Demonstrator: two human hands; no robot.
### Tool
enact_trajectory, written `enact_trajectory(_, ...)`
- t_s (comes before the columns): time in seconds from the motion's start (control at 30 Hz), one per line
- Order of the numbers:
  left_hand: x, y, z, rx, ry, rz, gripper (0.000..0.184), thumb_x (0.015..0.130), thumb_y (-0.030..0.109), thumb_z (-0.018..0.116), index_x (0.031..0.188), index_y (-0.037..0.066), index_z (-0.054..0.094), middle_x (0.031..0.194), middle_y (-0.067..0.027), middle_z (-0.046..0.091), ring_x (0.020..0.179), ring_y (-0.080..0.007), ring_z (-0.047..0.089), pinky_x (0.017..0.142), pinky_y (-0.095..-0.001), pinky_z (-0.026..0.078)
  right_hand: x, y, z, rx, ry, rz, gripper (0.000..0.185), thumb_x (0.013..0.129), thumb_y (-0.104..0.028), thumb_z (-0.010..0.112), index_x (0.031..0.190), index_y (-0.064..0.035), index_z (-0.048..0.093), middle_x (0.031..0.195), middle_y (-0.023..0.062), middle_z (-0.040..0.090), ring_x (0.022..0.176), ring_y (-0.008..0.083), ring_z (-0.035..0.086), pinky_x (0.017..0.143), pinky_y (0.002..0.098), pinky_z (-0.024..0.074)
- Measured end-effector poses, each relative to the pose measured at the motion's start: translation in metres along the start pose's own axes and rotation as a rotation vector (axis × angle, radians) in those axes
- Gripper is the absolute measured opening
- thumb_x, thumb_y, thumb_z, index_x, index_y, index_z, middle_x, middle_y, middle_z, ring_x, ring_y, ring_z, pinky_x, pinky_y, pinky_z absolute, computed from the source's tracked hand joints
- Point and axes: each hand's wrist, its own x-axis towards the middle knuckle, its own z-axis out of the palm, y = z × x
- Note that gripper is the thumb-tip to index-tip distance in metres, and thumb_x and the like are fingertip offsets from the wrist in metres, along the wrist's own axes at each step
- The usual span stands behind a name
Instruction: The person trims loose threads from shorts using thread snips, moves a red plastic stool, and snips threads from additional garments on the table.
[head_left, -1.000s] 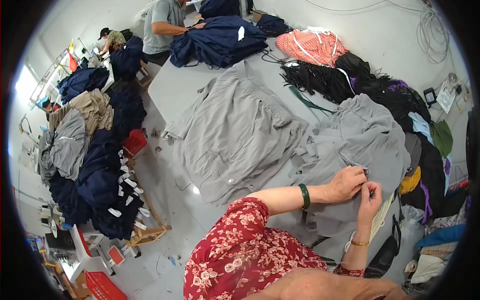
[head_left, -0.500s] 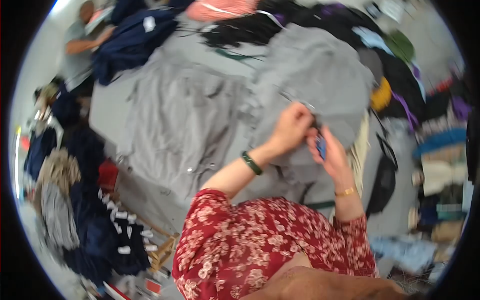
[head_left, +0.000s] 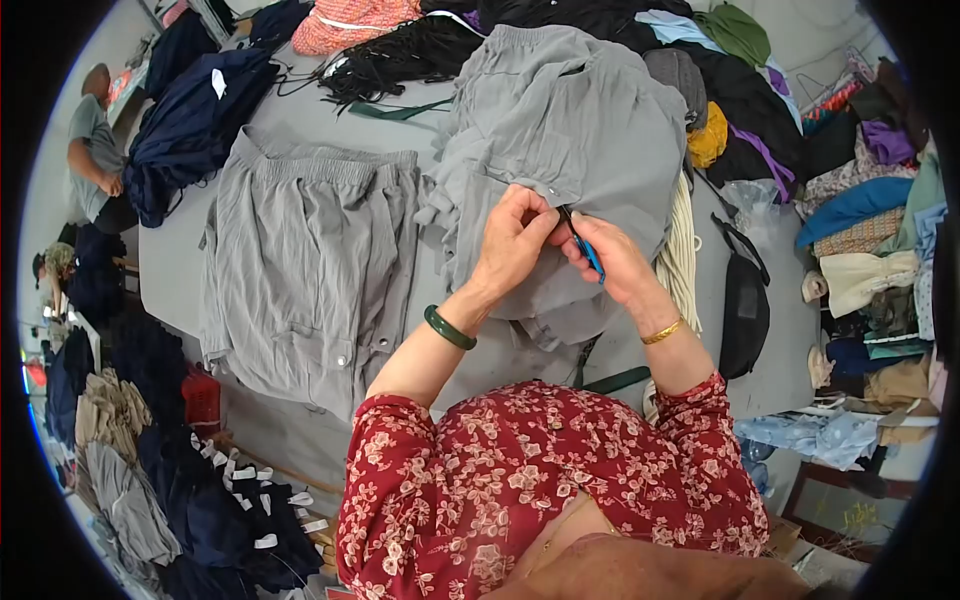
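Left hand (head_left: 515, 238), in the head view, with thumb and fingers closed together, apparently pinching the edge of a pale grey cloth garment with gathered waist (head_left: 600, 120), just beside a small round metal snap button (head_left: 553, 190). Exact part between the fingertips: hidden, so not possible to tell. Right hand (head_left: 622, 262) closed around a slim blue-handled cutting tool (head_left: 590, 255), probably thread snips, with dark tip directed to the same place, close to the left fingertips. Cutting or not at this moment: impossible to say.

Place of this garment: in a soft heap on the smooth pale grey table (head_left: 170, 270), under both hands. Just left of it, free of any hand, a second grey cloth garment with elastic waistband (head_left: 290, 250), laid rather flat. Near the heap on the right, a bundle of cream-coloured cord (head_left: 685, 250).

About progress, by judgement only: work near the snap button apparently under way and not finished, with tool and cloth both in grip. Amount left in the heap: unclear, because of the folds. For the second garment, finished or waiting: also not to be told from here.
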Motion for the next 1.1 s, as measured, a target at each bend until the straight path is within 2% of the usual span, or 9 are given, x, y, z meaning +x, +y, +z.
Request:
enact_trajectory(0.3,-0.006,-0.013,-0.01,0.064,0.007,0.077,0.012,0.083,0.011,0.061,0.078,0.002,0.056,0.085,-0.0029,0.051,0.072,-0.0106,0.05,0.064,-0.0249,0.041,-0.006,-0.001,-0.004,-0.121,-0.07,-0.077,0.039,0.096,-0.04,0.045,0.088,-0.0058,0.061,0.071,-0.0046,0.047,0.061,0.0039,0.038,0.048,0.0185,0.028)
enact_trajectory(0.37,-0.021,-0.003,-0.032,0.097,-0.191,-0.081,0.018,0.087,0.019,0.061,0.078,0.003,0.058,0.075,-0.0009,0.054,0.067,-0.0085,0.051,0.06,-0.0236,0.041,-0.022,-0.008,-0.006,-0.218,-0.192,-0.15,0.04,0.096,-0.042,0.045,0.089,-0.0059,0.061,0.071,-0.0045,0.047,0.061,0.0037,0.038,0.049,0.0189,0.0286)
enact_trajectory(0.4,-0.028,0.009,-0.049,0.093,-0.315,-0.206,0.02,0.088,0.021,0.06,0.078,0.004,0.058,0.072,-0.0004,0.055,0.066,-0.0083,0.051,0.059,-0.0232,0.041,-0.032,-0.018,0.0,-0.285,-0.17,-0.111,0.032,0.092,-0.036,0.053,0.09,-0.0046,0.06,0.072,-0.0023,0.049,0.063,0.0051,0.043,0.053,0.0206,0.0341)
enact_trajectory(0.47,-0.032,0.015,-0.063,0.194,-0.303,-0.364,0.027,0.091,0.026,0.057,0.076,0.004,0.058,0.066,-0.0005,0.056,0.059,-0.0085,0.053,0.056,-0.0235,0.043,-0.038,-0.032,0.016,-0.581,-0.081,-0.353,0.026,0.089,-0.03,0.059,0.091,-0.0036,0.06,0.073,0.0007,0.052,0.067,0.0077,0.048,0.057,0.0227,0.0384)
enact_trajectory(0.53,-0.022,0.001,-0.066,0.079,-0.021,-0.218,0.026,0.092,0.026,0.056,0.078,0.004,0.058,0.067,-0.0011,0.057,0.058,-0.0089,0.054,0.056,-0.0245,0.044,-0.03,-0.036,0.038,-0.71,0.027,-0.55,0.022,0.079,-0.014,0.068,0.095,-0.0018,0.059,0.078,0.0028,0.056,0.071,0.0124,0.054,0.061,0.0265,0.0429)
enact_trajectory(0.63,-0.012,0.006,-0.066,0.0,0.278,-0.184,0.022,0.092,0.022,0.054,0.084,0.002,0.056,0.073,-0.0038,0.06,0.06,-0.0125,0.06,0.057,-0.0269,0.048,0.025,-0.044,0.062,-1.092,0.275,-0.88,0.024,0.08,-0.02,0.068,0.095,-0.0031,0.058,0.087,0.0125,0.062,0.082,0.0286,0.06,0.069,0.0387,0.0475)
enact_trajectory(0.77,-0.005,-0.018,-0.054,-0.124,0.225,-0.297,0.017,0.091,0.02,0.055,0.093,0.003,0.052,0.08,-0.006,0.059,0.068,-0.014,0.061,0.059,-0.0268,0.049,0.088,-0.032,0.058,-1.408,0.35,-0.76,0.022,0.078,-0.019,0.069,0.093,-0.0056,0.059,0.09,0.0145,0.062,0.086,0.0353,0.059,0.071,0.0453,0.0468)
enact_trajectory(0.97,-0.003,-0.005,-0.047,-0.095,0.238,-0.373,0.03,0.087,0.026,0.06,0.1,0.002,0.047,0.086,-0.0086,0.059,0.072,-0.014,0.061,0.058,-0.0273,0.049,0.071,-0.044,0.049,-1.083,0.187,-0.681,0.016,0.081,-0.012,0.065,0.084,0.0007,0.056,0.078,0.015,0.061,0.072,0.0355,0.058,0.064,0.04,0.0444)
enact_trajectory(1.1,0.017,-0.035,-0.028,0.296,0.464,-0.151,0.024,0.084,0.015,0.053,0.098,-0.003,0.045,0.086,-0.0255,0.06,0.082,-0.042,0.059,0.071,-0.0455,0.046,0.034,-0.039,0.064,-0.925,0.122,-0.795,0.014,0.082,-0.007,0.063,0.081,0.0009,0.052,0.067,0.0073,0.051,0.065,0.0156,0.044,0.062,0.0291,0.0404)
